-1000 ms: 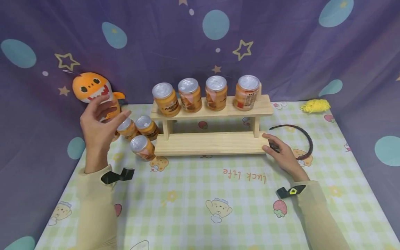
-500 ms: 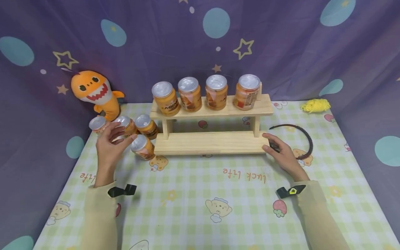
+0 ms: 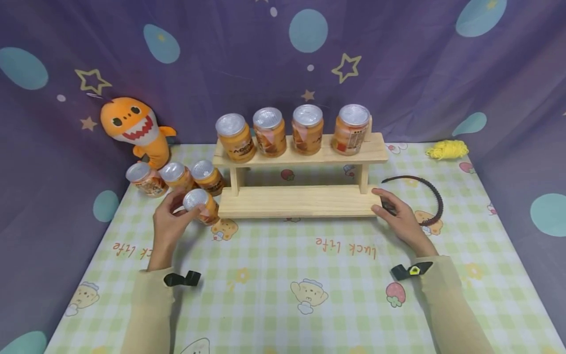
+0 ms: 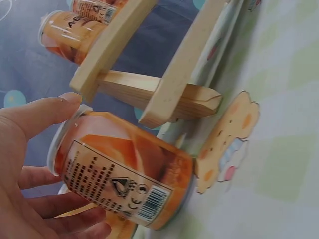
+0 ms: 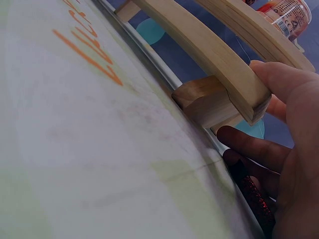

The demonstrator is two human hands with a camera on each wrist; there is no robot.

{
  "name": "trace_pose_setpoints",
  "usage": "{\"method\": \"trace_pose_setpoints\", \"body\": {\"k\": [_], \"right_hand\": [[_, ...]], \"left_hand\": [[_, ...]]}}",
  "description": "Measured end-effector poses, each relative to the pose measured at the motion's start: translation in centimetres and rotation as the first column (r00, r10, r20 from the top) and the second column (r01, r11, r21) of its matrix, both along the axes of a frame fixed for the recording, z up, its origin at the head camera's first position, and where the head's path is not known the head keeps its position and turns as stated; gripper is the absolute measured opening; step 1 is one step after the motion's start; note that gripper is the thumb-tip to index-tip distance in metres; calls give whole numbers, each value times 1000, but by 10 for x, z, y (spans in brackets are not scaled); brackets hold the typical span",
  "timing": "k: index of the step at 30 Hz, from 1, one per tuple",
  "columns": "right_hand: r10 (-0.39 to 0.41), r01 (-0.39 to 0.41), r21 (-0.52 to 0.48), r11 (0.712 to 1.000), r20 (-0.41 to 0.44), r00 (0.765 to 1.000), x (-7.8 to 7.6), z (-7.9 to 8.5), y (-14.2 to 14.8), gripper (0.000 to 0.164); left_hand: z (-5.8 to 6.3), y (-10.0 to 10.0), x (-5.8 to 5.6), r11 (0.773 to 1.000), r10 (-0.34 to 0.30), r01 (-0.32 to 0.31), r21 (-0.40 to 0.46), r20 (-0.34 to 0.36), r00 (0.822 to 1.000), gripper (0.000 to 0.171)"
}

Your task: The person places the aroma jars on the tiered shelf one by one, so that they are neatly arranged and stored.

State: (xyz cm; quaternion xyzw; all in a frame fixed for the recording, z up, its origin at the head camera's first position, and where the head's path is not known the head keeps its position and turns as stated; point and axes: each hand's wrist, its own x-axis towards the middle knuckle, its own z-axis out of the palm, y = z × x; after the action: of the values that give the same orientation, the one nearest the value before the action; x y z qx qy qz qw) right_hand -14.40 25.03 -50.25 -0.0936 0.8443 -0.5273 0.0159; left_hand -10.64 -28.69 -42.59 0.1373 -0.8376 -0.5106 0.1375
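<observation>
My left hand [image 3: 169,223] holds an orange can [image 4: 129,164] with a silver lid, left of the wooden two-tier display rack [image 3: 292,201]. In the left wrist view the thumb lies at the lid's rim and the index finger passes behind the can; the other fingers are loosely bent below it. My right hand [image 3: 403,221] grips the right end of the rack's lower board, its thumb [image 5: 279,79] on the board and other fingers underneath. Along the upper board stand several similar cans [image 3: 306,130], with a wider gap before the rightmost one.
Three more cans [image 3: 177,177] stand at the back left, before an orange shark plush [image 3: 134,125]. A dark braided headband [image 3: 438,199] lies right of the rack, close to my right hand. Yellow yarn [image 3: 447,149] rests at the back right. A curtain [image 3: 247,59] hangs behind the checked tablecloth.
My left hand has come down and rightward from in front of the shark plush to the front can, now around it. The right hand has stayed on the rack's end.
</observation>
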Motion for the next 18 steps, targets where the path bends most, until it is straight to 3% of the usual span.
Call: {"method": "trace_pose_setpoints", "body": {"k": [6,12,18], "right_hand": [[-7,7,18,1000,-6,1000,-2,-2,1,47],[-7,7,24,1000,-13,1000,-1,-3,2,47],[-3,4,24,1000,-12,1000,0,-3,2,47]], "left_hand": [[-7,2,1,1000,-24,24,18,0,1000,65],[-12,3,-1,1000,2,-3,24,18,1000,65],[-13,4,-1,999,3,-2,38,-22,1000,62]]}}
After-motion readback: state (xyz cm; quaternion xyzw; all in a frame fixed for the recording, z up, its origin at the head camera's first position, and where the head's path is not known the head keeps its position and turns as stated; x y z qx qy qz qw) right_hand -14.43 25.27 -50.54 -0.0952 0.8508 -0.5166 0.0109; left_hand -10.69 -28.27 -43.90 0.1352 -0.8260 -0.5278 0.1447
